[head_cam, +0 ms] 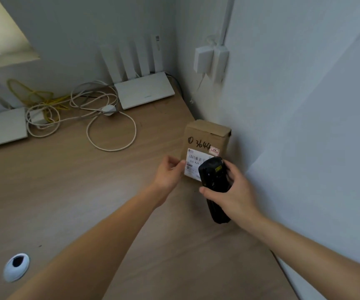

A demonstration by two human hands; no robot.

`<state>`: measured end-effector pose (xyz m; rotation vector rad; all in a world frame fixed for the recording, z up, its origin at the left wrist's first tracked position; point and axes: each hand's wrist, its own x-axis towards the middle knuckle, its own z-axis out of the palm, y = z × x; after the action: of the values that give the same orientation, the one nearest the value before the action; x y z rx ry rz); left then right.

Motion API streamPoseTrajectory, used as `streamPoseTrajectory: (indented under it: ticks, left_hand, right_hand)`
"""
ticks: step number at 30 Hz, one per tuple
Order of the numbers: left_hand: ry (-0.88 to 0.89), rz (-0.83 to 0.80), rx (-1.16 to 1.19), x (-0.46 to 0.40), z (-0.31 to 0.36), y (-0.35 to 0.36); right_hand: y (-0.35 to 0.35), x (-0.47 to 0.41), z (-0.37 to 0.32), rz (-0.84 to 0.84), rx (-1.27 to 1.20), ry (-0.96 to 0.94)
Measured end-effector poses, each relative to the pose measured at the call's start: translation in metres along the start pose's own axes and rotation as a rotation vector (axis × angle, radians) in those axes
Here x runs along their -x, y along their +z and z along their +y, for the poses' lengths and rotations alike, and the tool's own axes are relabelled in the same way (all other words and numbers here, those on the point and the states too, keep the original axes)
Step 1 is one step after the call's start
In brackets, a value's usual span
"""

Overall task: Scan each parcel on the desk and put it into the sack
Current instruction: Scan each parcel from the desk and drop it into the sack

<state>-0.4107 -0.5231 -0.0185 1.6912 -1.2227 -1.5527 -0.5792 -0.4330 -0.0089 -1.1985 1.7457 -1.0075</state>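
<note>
A brown cardboard parcel (205, 137) stands on the wooden desk (71, 191) against the right wall, with handwritten numbers and a white shipping label on its top. My left hand (169, 172) pinches the parcel's near left edge beside the label. My right hand (233, 191) grips a black handheld scanner (212, 176), whose head lies over the label's right part. No sack is in view.
A white router (144, 92) with upright antennas sits at the back of the desk. Left of it lie tangled white cables (110, 118) and yellow cables (43, 98), and another white box (1, 128). A white cable grommet (16, 267) is set into the desk near the front left.
</note>
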Motion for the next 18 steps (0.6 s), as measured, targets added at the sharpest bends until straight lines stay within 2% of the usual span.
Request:
streamPoseTrajectory:
  ticks: [12,18]
  left_hand:
    - [0.086,-0.011,0.111,0.096,-0.038,-0.068]
    - [0.127,0.14,0.298,0.179,-0.043,-0.122]
  right_hand:
    - [0.008,0.039,-0.049,-0.281,0.171,-0.085]
    - [0.018,0.099,-0.106,-0.409,0.164,-0.1]
